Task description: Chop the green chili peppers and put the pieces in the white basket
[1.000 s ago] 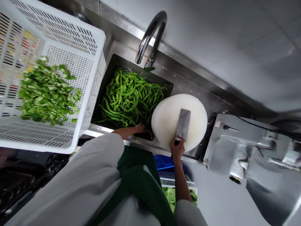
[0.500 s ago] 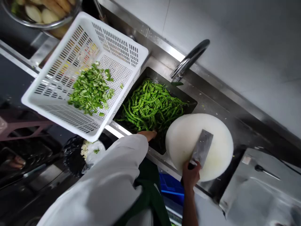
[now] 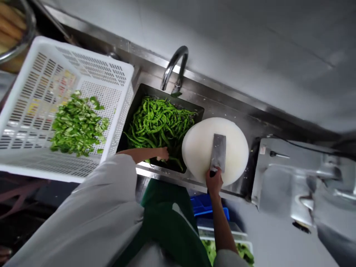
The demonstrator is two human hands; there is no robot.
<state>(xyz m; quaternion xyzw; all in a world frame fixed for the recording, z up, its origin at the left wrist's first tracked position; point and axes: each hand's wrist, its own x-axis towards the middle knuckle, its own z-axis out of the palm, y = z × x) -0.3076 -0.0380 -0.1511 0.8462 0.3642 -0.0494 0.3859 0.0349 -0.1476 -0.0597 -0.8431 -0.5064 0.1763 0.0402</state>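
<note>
Long green peppers (image 3: 160,120) fill the dark sink basin (image 3: 199,109). My left hand (image 3: 163,153) is at the basin's near side, its fingers closed around some green peppers. On the round white cutting board (image 3: 236,144) lies the broad blade of a cleaver (image 3: 218,150), and my right hand (image 3: 214,181) grips its handle. Chopped green peppers (image 3: 79,128) form a pile in the white perforated basket (image 3: 126,107), left of the basin.
A curved faucet (image 3: 182,61) rises behind the basin. Metal equipment (image 3: 280,181) stands at the right. A bowl (image 3: 32,27) is at the upper left. Below the counter are a blue container (image 3: 205,207) and a bin of greens (image 3: 246,243).
The view has turned and shifted right. My left hand has come up into view, closed on peppers. The cleaver remains on the board in my right hand.
</note>
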